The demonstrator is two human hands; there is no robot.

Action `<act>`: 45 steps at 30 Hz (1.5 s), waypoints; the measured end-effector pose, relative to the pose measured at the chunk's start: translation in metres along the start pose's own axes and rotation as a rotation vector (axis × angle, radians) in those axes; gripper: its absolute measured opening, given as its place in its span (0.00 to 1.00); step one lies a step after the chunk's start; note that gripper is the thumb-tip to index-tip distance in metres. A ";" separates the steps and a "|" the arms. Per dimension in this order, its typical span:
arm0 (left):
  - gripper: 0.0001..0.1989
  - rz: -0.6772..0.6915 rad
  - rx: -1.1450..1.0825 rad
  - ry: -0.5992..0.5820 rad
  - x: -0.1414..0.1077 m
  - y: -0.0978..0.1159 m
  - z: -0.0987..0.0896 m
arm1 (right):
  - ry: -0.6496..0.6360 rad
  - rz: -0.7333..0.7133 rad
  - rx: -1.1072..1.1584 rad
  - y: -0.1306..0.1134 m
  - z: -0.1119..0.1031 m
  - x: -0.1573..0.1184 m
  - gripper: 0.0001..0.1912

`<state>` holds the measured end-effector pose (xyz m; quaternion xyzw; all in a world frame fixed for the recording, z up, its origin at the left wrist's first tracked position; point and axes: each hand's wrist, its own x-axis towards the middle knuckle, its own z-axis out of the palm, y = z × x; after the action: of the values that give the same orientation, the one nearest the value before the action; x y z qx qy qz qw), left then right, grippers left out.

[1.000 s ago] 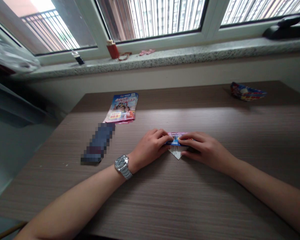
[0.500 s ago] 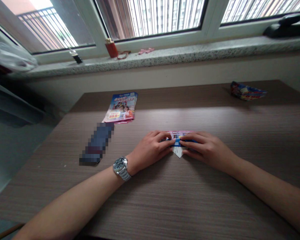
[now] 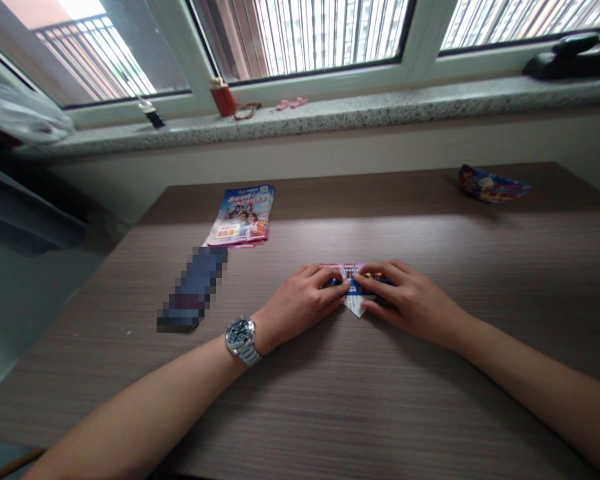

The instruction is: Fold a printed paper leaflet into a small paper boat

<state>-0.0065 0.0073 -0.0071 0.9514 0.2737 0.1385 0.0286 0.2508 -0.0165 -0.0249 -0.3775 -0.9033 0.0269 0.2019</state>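
Observation:
A folded flyer (image 3: 355, 289) lies on the table between my two hands, printed in blue, pink and white, with a pale pointed flap toward me. My left hand (image 3: 313, 293), with a metal watch (image 3: 242, 339) on its wrist, has its fingers bent and pressed onto the flyer's left part. From the other side, my right hand (image 3: 405, 297) holds the right part down, thumb near the pointed flap and fingertips on the blue band at the middle. My fingers cover much of both sides of the paper.
A stack of flyers (image 3: 245, 213) lies at the back left, with a blurred-out dark flat object (image 3: 193, 287) below it. A folded paper shape (image 3: 493, 185) stands at the far right. On the stone sill (image 3: 360, 110) are a red-brown container (image 3: 223, 98) and small items.
My right hand has slid slightly left across the flyer, its fingertips now nearer the middle, uncovering more print on the right. My left hand stays almost in place.

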 end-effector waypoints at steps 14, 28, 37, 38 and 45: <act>0.18 -0.019 0.040 0.013 0.000 0.003 0.005 | -0.024 -0.019 -0.042 0.003 0.003 -0.002 0.23; 0.17 -0.015 0.034 0.032 0.000 0.001 0.004 | -0.021 -0.094 -0.007 0.006 -0.002 0.000 0.25; 0.25 0.024 -0.126 -0.042 -0.005 -0.003 0.002 | -0.012 -0.136 0.008 0.008 -0.002 -0.005 0.21; 0.25 0.031 -0.139 -0.050 -0.006 -0.003 0.002 | -0.019 -0.133 0.002 0.008 -0.002 -0.005 0.21; 0.25 0.074 -0.157 -0.039 -0.006 -0.002 0.001 | -0.040 -0.123 -0.014 0.006 -0.003 -0.006 0.22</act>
<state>-0.0122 0.0063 -0.0098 0.9581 0.2262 0.1418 0.1034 0.2598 -0.0169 -0.0258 -0.3221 -0.9288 0.0156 0.1824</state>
